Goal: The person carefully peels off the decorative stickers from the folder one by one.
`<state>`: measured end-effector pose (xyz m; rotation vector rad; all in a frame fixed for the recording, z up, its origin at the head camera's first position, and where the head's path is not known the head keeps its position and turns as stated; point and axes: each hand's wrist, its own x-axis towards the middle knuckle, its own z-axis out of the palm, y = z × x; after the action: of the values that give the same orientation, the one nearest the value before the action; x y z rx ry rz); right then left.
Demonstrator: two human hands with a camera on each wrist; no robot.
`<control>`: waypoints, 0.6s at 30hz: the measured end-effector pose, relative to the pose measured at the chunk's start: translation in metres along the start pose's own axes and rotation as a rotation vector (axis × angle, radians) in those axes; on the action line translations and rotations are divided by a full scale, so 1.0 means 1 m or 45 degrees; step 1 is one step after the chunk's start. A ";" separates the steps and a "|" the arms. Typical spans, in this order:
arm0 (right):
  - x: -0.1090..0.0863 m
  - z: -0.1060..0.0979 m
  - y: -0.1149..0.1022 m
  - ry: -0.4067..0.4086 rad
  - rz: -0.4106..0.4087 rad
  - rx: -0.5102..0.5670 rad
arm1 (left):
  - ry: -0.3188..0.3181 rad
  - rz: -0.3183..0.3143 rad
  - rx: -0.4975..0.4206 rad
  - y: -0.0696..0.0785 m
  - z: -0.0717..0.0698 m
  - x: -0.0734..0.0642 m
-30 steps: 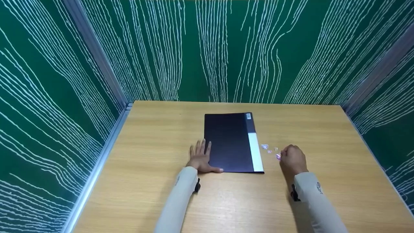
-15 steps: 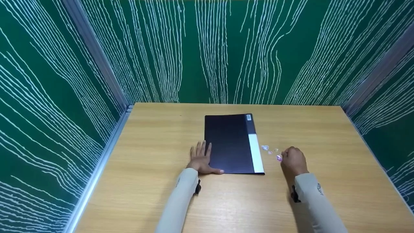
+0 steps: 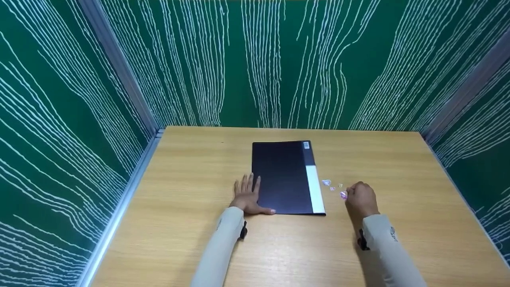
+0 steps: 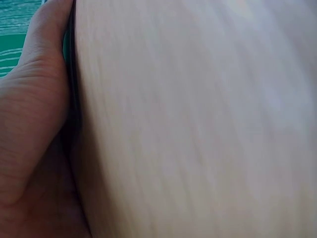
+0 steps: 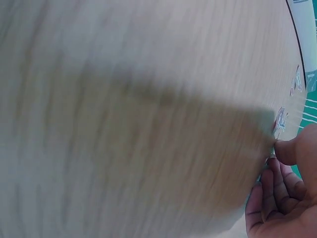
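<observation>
A black document folder [image 3: 281,179] with a white strip along its right side lies flat on the table. My left hand [image 3: 246,198] rests on its lower left corner, fingers spread and thumb along the front edge; the left wrist view shows the thumb side of this hand [image 4: 34,114] against the folder's dark edge. To the folder's right, my right hand [image 3: 361,198] has its fingers curled at a small shiny pink piece [image 3: 343,195]. Thumb and forefinger seem to pinch its edge; the contact is partly hidden. The right wrist view shows this hand [image 5: 290,188] low at the right.
Several small shiny pieces, including a pale one [image 3: 326,182], lie between the folder and my right hand. The wooden table [image 3: 199,159] meets green walls [image 3: 235,71] with white wavy lines at its back and sides. A metal rail [image 3: 115,207] runs along the left edge.
The view has shifted slightly, so everything sits a little lower in it. Both hands, the folder and the shiny pieces otherwise stay in place.
</observation>
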<state>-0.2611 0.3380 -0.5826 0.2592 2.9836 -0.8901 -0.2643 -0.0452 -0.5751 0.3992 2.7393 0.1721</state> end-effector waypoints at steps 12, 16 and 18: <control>-0.002 -0.003 0.000 0.060 -0.058 -0.038 | 0.000 0.008 -0.019 0.000 -0.002 0.001; -0.005 -0.004 -0.001 0.035 -0.043 -0.010 | 0.004 0.014 -0.025 0.000 0.000 0.000; -0.007 -0.004 -0.001 0.030 -0.041 -0.003 | 0.003 0.016 -0.037 -0.001 0.001 0.000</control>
<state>-0.2539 0.3381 -0.5783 0.2241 3.0187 -0.8929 -0.2643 -0.0462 -0.5758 0.4086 2.7338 0.2156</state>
